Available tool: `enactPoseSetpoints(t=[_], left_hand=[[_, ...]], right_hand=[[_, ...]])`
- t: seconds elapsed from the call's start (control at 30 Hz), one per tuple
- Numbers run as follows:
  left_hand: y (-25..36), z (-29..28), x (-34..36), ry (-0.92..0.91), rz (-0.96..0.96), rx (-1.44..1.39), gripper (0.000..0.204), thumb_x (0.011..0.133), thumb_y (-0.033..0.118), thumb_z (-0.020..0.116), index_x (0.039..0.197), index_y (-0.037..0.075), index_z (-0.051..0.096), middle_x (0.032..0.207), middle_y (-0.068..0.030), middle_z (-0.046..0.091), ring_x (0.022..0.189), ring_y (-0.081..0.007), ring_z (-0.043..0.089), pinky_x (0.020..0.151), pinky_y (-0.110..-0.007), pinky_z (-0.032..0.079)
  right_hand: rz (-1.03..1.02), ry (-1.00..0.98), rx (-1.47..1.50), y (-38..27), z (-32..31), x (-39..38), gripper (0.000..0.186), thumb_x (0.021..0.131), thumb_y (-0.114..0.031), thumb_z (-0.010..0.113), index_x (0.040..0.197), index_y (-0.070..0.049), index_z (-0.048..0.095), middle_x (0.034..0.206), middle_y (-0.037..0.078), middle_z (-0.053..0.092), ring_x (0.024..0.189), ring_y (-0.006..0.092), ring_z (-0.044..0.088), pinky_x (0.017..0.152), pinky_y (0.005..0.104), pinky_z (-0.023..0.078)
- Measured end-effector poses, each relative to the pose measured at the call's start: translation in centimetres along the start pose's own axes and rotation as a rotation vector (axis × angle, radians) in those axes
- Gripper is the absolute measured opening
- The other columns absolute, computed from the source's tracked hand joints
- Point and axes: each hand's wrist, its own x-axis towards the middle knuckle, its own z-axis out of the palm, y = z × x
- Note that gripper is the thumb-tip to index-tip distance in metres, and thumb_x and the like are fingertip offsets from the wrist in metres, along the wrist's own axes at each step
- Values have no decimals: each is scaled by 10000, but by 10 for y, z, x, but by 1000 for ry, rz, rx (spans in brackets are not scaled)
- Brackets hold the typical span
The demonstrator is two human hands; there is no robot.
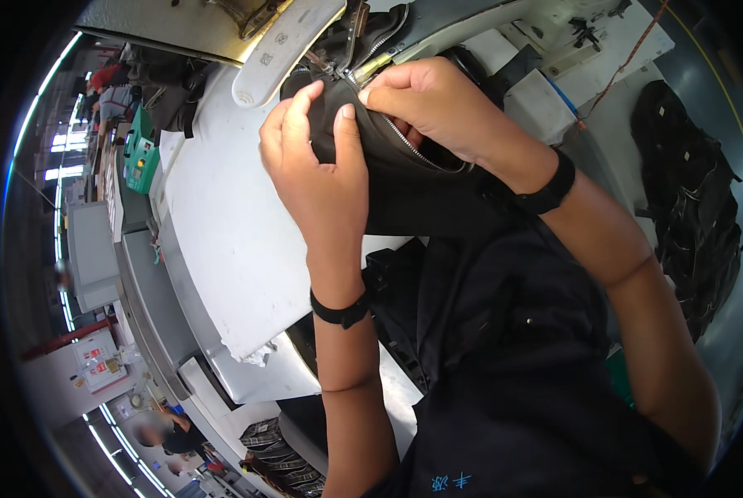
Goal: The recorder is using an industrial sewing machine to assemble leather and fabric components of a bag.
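A dark fabric piece (388, 199) with a long metal zipper (406, 143) lies under the arm of a sewing machine (284, 51); whether it is a bag or a garment I cannot tell. My left hand (320, 166) rests on the cloth left of the zipper, thumb and forefinger spread. Close to the machine's needle area (332, 68), my right hand (425, 104) pinches the zippered edge between thumb and forefinger. Its other fingers curl beneath the edge, partly hidden. The zipper runs from the needle area down past my right hand, and more of it shows beyond the needle.
A white work table (230, 224) spreads to the left. Dark fabric pieces (691, 199) are heaped at the right, others (168, 83) at the far left. A green device (141, 153) stands behind the table. Another person (180, 436) works in the background.
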Motion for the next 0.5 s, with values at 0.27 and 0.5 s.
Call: enactPoseSetpoints(t=[0.27,0.5], left_hand=[[24,7,-24,18,85,79,332,949,245,739,1215,58,670,1022,-58,678,954,-233,624,919,-376,446],[35,8,-17,-132,-153,-2,373,955,106,661,1308,11,586,920,-89,620,802,-256,630,704,-376,513]], right_hand=[[-110,-134,-149,8,-12,-16,147,1009,-124,644,1041,-9,729,785,-93,578,692,-8,440,609,194,347],[-125,-182,-232,12,-14,-15,186,1003,-146,612,1016,-19,747,699,-41,592,615,28,489,558,242,390]])
